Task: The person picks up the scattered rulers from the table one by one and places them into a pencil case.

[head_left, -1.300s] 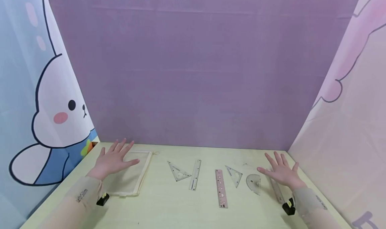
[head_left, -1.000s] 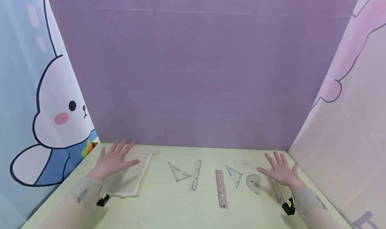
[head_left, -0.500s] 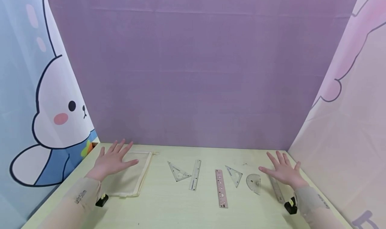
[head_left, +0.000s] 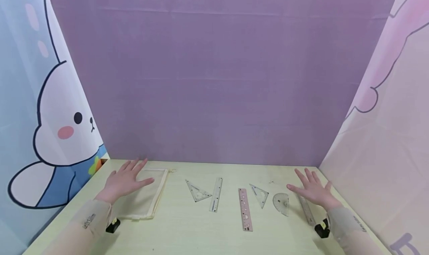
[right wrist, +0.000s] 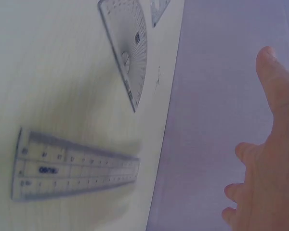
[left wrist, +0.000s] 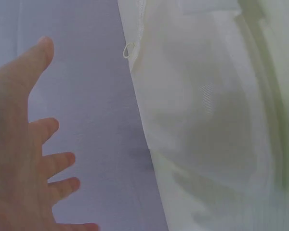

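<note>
My left hand (head_left: 123,182) is spread above a pale mesh zipper pouch (head_left: 144,197), holding nothing; the pouch (left wrist: 202,96) shows a small loop at one corner in the left wrist view. On the right, my right hand (head_left: 314,189) hovers with fingers apart over a clear ruler (head_left: 306,210), partly covering it. Beside that ruler lies a clear protractor (head_left: 280,203). Further left are a set square (head_left: 259,195), a pink ruler (head_left: 245,210) with cut-out shapes, another clear ruler (head_left: 216,194) and a second set square (head_left: 197,191) whose tip meets that ruler.
The pale table (head_left: 187,232) ends at a purple backdrop (head_left: 214,79). A printed curtain (head_left: 63,98) with a cartoon animal hangs at the left, and a pinkish one (head_left: 385,154) at the right. Each wrist carries a small black device (head_left: 113,225).
Both hands stay spread in nearly the same places; the left fingers dip slightly. The head view shifts a little. The pouch and drawing tools stay where they were.
</note>
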A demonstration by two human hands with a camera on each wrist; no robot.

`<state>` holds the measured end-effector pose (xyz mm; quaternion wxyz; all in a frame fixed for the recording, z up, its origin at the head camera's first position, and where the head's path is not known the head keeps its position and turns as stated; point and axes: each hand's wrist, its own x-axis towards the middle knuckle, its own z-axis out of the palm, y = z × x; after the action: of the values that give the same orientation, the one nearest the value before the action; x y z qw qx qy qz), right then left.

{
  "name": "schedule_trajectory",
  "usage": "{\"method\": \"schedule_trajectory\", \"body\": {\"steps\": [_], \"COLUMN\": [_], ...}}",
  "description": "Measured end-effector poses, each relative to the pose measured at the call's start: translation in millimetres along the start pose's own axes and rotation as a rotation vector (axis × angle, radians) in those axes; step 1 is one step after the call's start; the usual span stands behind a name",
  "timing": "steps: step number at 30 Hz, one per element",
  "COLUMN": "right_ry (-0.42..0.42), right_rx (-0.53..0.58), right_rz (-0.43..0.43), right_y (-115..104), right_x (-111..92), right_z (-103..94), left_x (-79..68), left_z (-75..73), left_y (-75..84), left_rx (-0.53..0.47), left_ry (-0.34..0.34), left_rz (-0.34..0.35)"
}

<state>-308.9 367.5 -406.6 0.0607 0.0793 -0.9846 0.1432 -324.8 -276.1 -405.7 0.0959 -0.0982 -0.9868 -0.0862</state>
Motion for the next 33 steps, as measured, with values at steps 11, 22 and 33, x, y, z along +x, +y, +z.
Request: {"method": "schedule_trajectory", "body": {"steps": [11, 22, 33], "right_ry": [-0.017, -0.042, -0.075], "right_rx": [0.132, 0.191, 0.214], "right_rz": [-0.086, -0.164, -0.184], "right_y": [-27, -62, -79], "right_x": [10, 26, 28], "right_z": [6.0, 27.6, 35.9], "left_x": [4.0, 0.6, -5.4], "left_z": [9.7, 30.1, 44.9], "left_y": [12.1, 31.7, 28.3], "left_rx": [-0.139, -0.194, -0.247], "left_ry": [0.000, -0.108, -0.178], "left_rz": [-0.026, -0.039, -0.033]}}
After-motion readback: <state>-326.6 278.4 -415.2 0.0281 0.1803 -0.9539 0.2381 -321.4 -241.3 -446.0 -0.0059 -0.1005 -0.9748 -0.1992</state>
